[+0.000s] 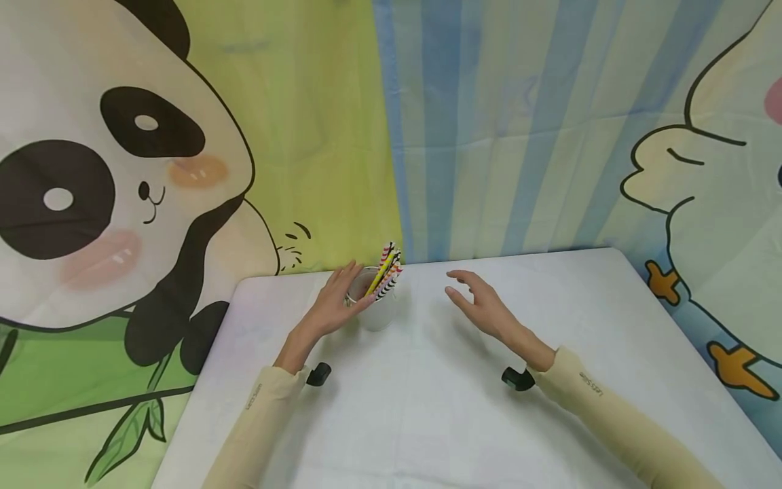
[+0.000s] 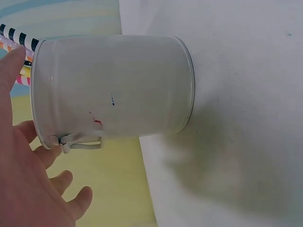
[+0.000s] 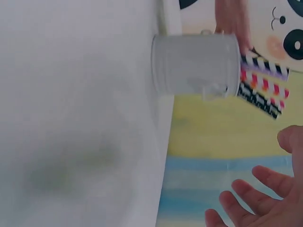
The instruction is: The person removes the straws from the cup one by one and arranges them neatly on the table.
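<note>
A white pail [image 1: 377, 314] stands upright on the table, with a small handle [image 2: 84, 142] at its side near the rim. Several slim striped sticks [image 1: 391, 270], which look like paper straws, lean in it towards the right; one is yellow. My left hand [image 1: 332, 299] is at the pail's left side by the rim, its fingers spread and only lightly bent. One fingertip seems to touch the handle's joint in the left wrist view. To the right of the pail, apart from it, my right hand [image 1: 485, 309] hovers above the table with relaxed fingers, holding nothing.
A white-covered table [image 1: 421, 414] spreads under both hands. Behind it hangs a printed cloth [image 1: 305, 136] with a panda, stripes and a white bird; the table's far edge runs just behind the pail. Each wrist carries a small black camera [image 1: 518, 379].
</note>
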